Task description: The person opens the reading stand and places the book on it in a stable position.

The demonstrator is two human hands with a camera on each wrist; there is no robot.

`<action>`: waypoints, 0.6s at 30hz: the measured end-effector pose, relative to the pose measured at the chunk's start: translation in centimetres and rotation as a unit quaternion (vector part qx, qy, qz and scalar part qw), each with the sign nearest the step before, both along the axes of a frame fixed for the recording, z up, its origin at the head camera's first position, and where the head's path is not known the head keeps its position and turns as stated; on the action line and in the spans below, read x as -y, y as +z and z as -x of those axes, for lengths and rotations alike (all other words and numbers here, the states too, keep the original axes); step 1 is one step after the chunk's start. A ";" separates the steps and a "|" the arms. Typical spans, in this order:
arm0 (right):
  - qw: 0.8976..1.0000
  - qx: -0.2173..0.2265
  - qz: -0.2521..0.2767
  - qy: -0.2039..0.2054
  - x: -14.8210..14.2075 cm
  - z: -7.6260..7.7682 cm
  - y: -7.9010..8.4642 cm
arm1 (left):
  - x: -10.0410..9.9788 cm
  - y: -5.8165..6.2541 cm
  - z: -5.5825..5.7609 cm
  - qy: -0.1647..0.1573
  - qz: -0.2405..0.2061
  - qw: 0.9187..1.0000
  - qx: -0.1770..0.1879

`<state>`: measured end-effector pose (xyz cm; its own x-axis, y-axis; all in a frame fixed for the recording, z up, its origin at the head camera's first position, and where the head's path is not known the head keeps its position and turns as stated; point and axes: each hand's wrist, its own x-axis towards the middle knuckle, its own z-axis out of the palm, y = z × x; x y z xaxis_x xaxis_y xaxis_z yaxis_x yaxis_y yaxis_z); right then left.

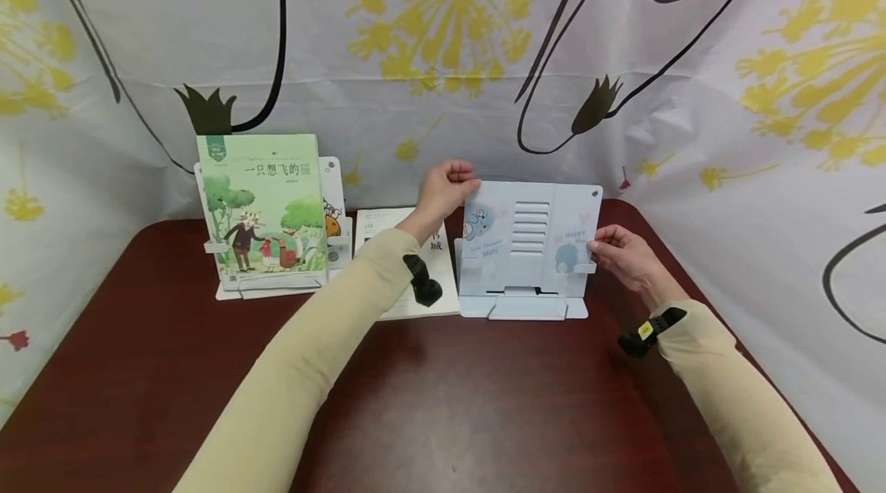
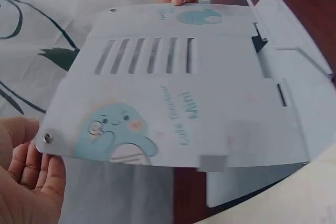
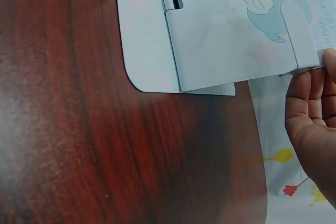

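1. Dark reddish wood table [image 1: 173, 370] with rounded back corners, a bit glossy.
2. White fabric backdrop [image 1: 443, 54] wraps the back and both sides, printed with yellow flowers and black curvy stems.
3. Lighting's even and soft.

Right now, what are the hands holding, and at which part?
Both hold the blue book stand: left hand at its top left corner, right hand at its right edge.

Both beige-sleeved arms reach forward. The left hand [image 1: 446, 189] curls its fingers [image 1: 462, 172] in a pinch; the right hand [image 1: 623, 251] pinches with bent fingers [image 1: 601, 245], palm inward.
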<state>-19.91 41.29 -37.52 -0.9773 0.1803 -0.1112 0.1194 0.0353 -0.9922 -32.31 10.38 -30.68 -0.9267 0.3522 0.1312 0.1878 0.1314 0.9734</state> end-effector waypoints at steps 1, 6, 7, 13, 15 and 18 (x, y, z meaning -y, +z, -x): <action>1.000 -0.002 0.001 0.000 0.0 -0.2 0.0 | -0.3 0.4 0.0 0.000 0.007 1.000 -0.021; 1.000 -0.010 0.003 0.007 0.1 -1.1 0.1 | -2.1 2.2 -0.6 -0.031 0.083 0.987 -0.133; 1.000 -0.013 0.003 0.008 0.1 -1.2 0.1 | -2.5 2.4 -0.8 -0.038 0.112 0.980 -0.158; 1.000 -0.028 0.009 0.011 0.3 -2.1 0.1 | -4.8 3.2 -2.2 -0.084 0.241 0.935 -0.245; 0.999 -0.031 0.010 0.013 0.4 -2.3 0.1 | -5.3 3.2 -2.5 -0.086 0.259 0.928 -0.255; 0.999 -0.037 0.013 0.019 0.3 -2.7 0.1 | -5.6 3.2 -2.8 -0.082 0.278 0.921 -0.260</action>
